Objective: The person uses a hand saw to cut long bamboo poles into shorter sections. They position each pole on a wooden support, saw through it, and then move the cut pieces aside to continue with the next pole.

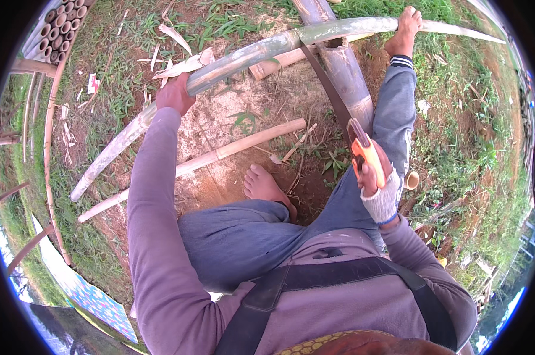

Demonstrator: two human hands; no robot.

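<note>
My left hand (176,94) is closed round a long green-grey bamboo pole (243,58) that crosses in front of me. In my right hand (376,184), which wears a fingerless whitish glove, is the orange handle of a hand saw (328,87). The saw's dark blade points away from me, and its far end meets the pole near a joint. A thicker bamboo log (345,74) lies under the pole, just right of the blade. My right foot (404,31) presses on the pole farther right.
A thinner bamboo length (243,145) lies on the ground near my left foot (262,183). Cut bamboo tubes (59,31) are stacked at the far left, by a bamboo rail (47,148). Pale splinters (175,36) and sawdust cover the soil, with grass around. A patterned sheet (99,305) lies lower left.
</note>
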